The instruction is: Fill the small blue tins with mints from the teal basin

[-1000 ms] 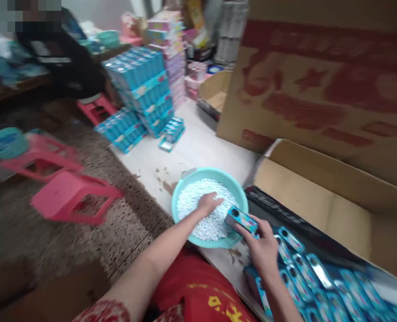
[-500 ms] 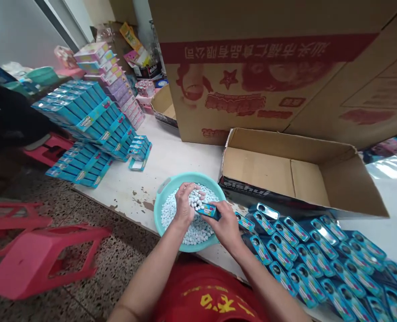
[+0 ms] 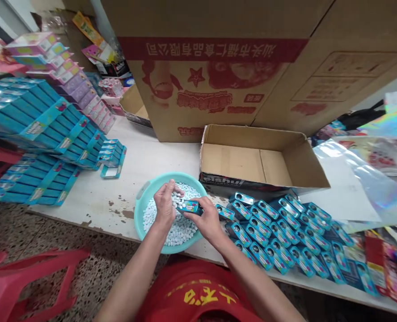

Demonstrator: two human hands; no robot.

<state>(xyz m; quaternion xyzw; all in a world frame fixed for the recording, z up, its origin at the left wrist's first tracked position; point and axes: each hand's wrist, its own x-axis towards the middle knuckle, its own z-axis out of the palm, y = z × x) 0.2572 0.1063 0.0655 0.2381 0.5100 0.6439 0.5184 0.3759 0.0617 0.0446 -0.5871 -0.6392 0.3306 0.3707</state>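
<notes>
A turquoise basin [image 3: 140, 228] holds a heap of small white candies [image 3: 181, 232]. Above it, my left hand [image 3: 165, 203] is cupped round a handful of the candies, at the open end of a small blue box. My right hand [image 3: 207, 218] grips that blue box [image 3: 189, 206] from the right, with thumb and fingers on its sides. The box lies tilted, its end against the candies in my left palm. To the right of the basin, many similar blue boxes [image 3: 259, 228] stand upright in rows, each showing a dark round hole on top.
An open cardboard tray [image 3: 242, 165] lies behind the basin, before a large carton [image 3: 201, 89]. Stacked blue packs [image 3: 51, 129] and pink boxes [image 3: 74, 80] are at left. A red stool [image 3: 31, 281] stands lower left. Plastic sheets [image 3: 359, 179] lie at right.
The view has turned to the right, so the basin and both hands appear further left. Both hands keep their hold above the basin, and fewer candies show in my left palm.
</notes>
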